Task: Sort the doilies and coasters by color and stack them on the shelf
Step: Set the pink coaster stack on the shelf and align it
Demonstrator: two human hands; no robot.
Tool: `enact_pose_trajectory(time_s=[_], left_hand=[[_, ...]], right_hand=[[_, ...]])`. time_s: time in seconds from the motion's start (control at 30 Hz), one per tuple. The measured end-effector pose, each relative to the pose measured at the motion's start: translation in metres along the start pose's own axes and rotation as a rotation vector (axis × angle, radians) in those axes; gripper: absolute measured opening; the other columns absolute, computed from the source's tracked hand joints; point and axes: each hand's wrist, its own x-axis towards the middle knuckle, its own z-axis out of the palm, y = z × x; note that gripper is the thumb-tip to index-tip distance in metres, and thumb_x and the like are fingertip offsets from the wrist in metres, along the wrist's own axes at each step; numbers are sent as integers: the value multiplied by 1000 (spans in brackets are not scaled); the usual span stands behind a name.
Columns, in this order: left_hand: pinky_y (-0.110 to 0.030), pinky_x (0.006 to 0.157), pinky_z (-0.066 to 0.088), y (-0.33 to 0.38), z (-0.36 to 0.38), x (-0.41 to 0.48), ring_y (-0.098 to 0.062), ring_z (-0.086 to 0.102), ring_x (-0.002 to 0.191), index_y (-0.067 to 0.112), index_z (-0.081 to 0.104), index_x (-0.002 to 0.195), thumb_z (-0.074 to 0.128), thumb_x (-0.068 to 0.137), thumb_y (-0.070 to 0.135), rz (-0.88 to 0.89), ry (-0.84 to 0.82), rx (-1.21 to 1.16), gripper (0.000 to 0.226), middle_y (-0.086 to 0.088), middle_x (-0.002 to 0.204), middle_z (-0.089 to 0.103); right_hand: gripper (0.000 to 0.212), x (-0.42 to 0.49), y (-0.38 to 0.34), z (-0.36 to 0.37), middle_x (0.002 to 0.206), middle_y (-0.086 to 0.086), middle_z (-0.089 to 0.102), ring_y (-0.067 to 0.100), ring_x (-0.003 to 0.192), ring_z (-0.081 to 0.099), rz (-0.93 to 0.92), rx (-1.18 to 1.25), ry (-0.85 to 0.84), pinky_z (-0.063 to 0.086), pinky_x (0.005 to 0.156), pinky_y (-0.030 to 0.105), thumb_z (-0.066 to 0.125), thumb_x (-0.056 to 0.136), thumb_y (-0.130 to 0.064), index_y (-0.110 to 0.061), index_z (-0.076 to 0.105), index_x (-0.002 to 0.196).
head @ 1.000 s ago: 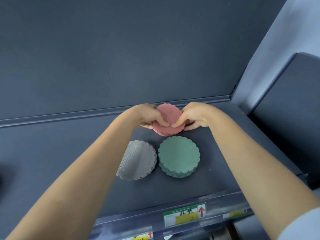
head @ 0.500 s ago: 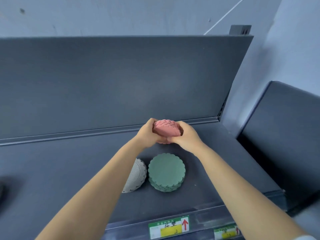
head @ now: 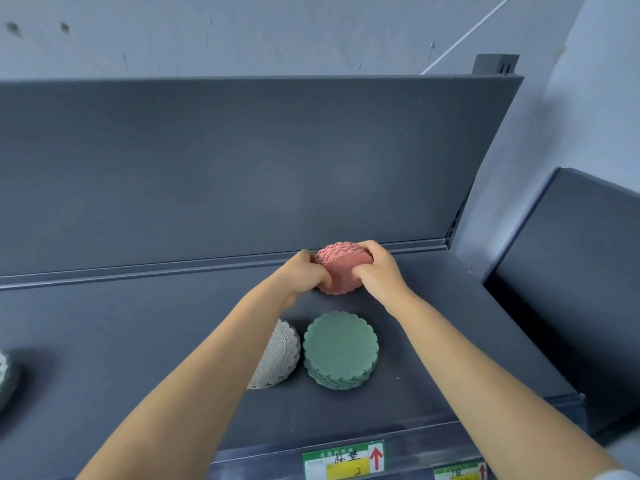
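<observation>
While my left hand (head: 304, 273) and right hand (head: 375, 271) each grip an opposite edge, the pink stack (head: 341, 268) sits tilted between them at the rear of the shelf (head: 138, 341), directly behind the green stack (head: 341, 348).

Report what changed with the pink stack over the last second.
The left hand and right hand tipped the pink stack up from flat; its layered edges now face up. Both keep their grip. The green stack and white stack stayed put.

The shelf (head: 145, 341) looks like matt dark-grey metal, the pink stack (head: 341, 270) and green stack (head: 341, 351) matt and finely textured.
</observation>
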Motion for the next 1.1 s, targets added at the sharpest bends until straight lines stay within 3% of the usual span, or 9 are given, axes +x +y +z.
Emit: enact_pose_trajectory(time_s=[0.17, 0.37, 0.43, 0.5, 0.6, 0.63, 0.77, 0.9, 1.1], left_hand=[[-27, 65, 42, 7, 14, 1, -22, 50, 84, 9, 46, 116, 51, 76, -8, 43, 40, 40, 44, -6, 89, 54], [-28, 66, 39, 17, 23, -5, -24, 45, 84, 10, 42, 102, 50, 81, -5, 79, 66, 173, 27, -7, 91, 50], [-29, 66, 43, 27, 24, -13, -23, 48, 87, 11, 41, 109, 57, 81, -1, 127, 7, 224, 34, -5, 94, 51], [-36, 77, 53, 38, 30, -20, -24, 55, 93, 14, 37, 120, 63, 82, 3, 196, -92, 148, 47, -5, 105, 52], [-37, 75, 59, 52, 49, -29, -24, 63, 93, 16, 37, 128, 65, 85, 6, 212, -199, -10, 52, -7, 116, 53], [-38, 76, 59, 53, 57, -30, -25, 64, 94, 16, 38, 129, 65, 85, 6, 200, -217, 18, 53, -8, 117, 53], [-44, 84, 55, 44, 87, -35, -29, 61, 94, 14, 43, 132, 65, 81, 2, 46, -328, 160, 57, -14, 121, 52], [-44, 96, 49, 33, 103, -43, -30, 57, 110, 23, 42, 135, 68, 70, 16, 46, -300, 337, 70, -10, 128, 47], [-38, 98, 43, 29, 110, -52, -24, 54, 110, 19, 50, 127, 68, 76, 18, 107, -229, 564, 54, -2, 119, 56]], right_hand=[[49, 6, -2, 8, 108, 7, 57, 20, 94, 51, 84, 77, -51, 42, 72, 25, 46, 75, 6, -22, 44, 114], [38, -1, -5, -1, 102, 6, 57, 18, 88, 50, 78, 28, -29, 39, 65, 23, 47, 77, 4, -14, 46, 110], [32, -7, -6, -18, 94, 1, 58, 18, 86, 51, 36, 30, 17, 39, 66, 26, 48, 78, 1, -15, 50, 105], [25, -14, -7, -40, 92, -5, 57, 16, 87, 51, -1, 41, 101, 39, 67, 26, 49, 81, -8, -19, 53, 104], [22, -29, 0, -72, 101, -4, 59, 20, 98, 57, 9, 31, 176, 50, 82, 39, 50, 82, -26, -25, 55, 103], [21, -34, 4, -80, 103, -1, 59, 23, 100, 58, 48, -7, 156, 51, 85, 43, 50, 83, -29, -24, 54, 103], [31, -56, 28, -97, 106, 1, 59, 22, 96, 58, 256, -258, -23, 52, 84, 40, 52, 83, -36, -20, 48, 109], [33, -74, 37, -106, 104, 4, 60, 23, 95, 57, 284, -375, -21, 46, 83, 39, 56, 83, -38, -18, 46, 108], [40, -90, 34, -108, 110, 3, 56, 22, 96, 54, 276, -561, -72, 41, 68, 33, 52, 85, -40, -15, 48, 116]])
